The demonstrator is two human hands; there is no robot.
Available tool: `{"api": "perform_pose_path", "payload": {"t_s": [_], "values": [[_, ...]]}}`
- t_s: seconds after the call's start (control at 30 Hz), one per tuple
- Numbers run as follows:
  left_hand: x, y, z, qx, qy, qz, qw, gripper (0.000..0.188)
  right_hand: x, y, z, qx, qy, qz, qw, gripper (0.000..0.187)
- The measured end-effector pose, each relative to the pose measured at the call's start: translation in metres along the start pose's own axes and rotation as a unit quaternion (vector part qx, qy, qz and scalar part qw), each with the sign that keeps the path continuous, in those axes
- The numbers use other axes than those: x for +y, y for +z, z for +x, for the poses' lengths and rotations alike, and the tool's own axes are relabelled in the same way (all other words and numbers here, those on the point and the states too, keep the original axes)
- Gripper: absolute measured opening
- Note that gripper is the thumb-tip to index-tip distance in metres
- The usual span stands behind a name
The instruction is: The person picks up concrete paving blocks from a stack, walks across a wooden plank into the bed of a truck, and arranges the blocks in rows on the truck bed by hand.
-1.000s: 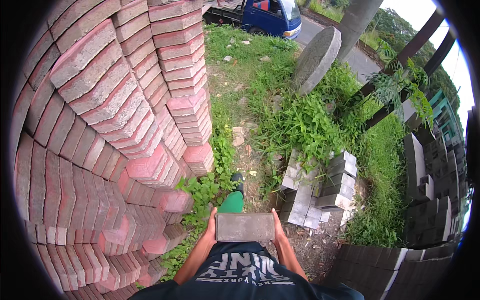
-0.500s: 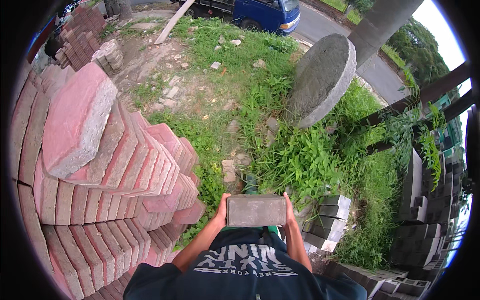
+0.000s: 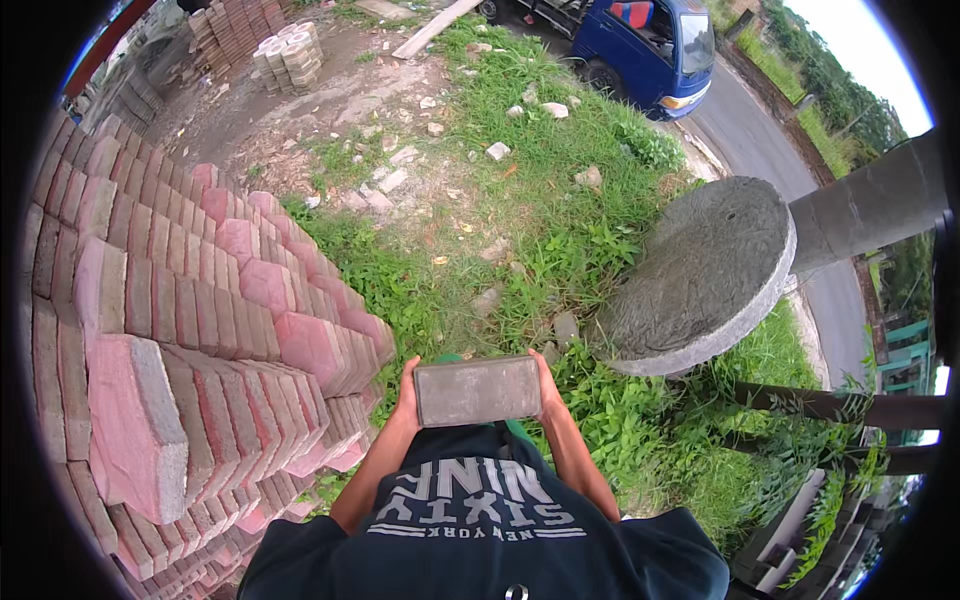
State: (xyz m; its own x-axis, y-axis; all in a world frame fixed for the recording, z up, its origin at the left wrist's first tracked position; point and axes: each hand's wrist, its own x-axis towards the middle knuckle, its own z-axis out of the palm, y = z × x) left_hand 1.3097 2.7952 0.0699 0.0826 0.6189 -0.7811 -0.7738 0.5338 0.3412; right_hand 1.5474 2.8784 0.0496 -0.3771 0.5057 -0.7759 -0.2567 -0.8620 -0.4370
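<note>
A grey rectangular concrete paving block (image 3: 478,391) is held level in front of my body, gripped by its two short ends. My left hand (image 3: 408,392) presses against its left end, fingers mostly out of sight along the side and underneath. On the opposite end sits my right hand (image 3: 546,385), closed in the same way. Both forearms reach up from the lower edge beside my dark printed shirt (image 3: 480,520). Part of something green shows just beyond the block, largely covered by it.
Tall stacks of red-and-grey hexagonal pavers (image 3: 240,400) line my left. To the right leans a large round concrete slab (image 3: 700,270) by a grey pillar (image 3: 865,205). Grass and loose stones lie ahead, with a blue truck (image 3: 640,55) on the road. Dark rails (image 3: 830,405) cross at right.
I have moved forward past the pavers, still holding the block. The round slab now appears closer and lower at the right. The small grey block pile beside my right arm has left view.
</note>
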Motion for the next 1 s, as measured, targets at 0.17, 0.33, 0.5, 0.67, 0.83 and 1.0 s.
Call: {"api": "perform_pose_path", "payload": {"t_s": [0.17, 0.33, 0.5, 0.67, 0.83, 1.0], "values": [[0.055, 0.034, 0.072, -0.016, 0.013, -0.039, 0.999, 0.072, -0.089, 0.016, 0.071, 0.015, -0.002, -0.043, 0.999, 0.065], [0.133, 0.057, 0.165, -0.014, 0.011, -0.049, 0.999, 0.071, -0.176, 0.045, 0.164, 0.022, -0.007, -0.071, 0.997, 0.062], [0.243, 0.089, 0.266, -0.047, 0.027, 0.008, 0.999, 0.069, -0.262, 0.081, 0.266, -0.017, -0.027, -0.024, 0.999, 0.063], [0.370, 0.136, 0.330, -0.030, 0.008, 0.017, 0.999, 0.068, -0.351, 0.142, 0.350, 0.010, -0.047, -0.013, 0.999, 0.060], [0.478, 0.170, 0.399, -0.011, 0.041, 0.021, 0.999, 0.069, -0.445, 0.190, 0.462, -0.028, -0.041, -0.003, 0.999, 0.059], [0.588, 0.193, 0.485, 0.033, 0.084, -0.018, 0.996, 0.073, -0.550, 0.269, 0.571, -0.063, -0.021, -0.064, 0.996, 0.056]]}}
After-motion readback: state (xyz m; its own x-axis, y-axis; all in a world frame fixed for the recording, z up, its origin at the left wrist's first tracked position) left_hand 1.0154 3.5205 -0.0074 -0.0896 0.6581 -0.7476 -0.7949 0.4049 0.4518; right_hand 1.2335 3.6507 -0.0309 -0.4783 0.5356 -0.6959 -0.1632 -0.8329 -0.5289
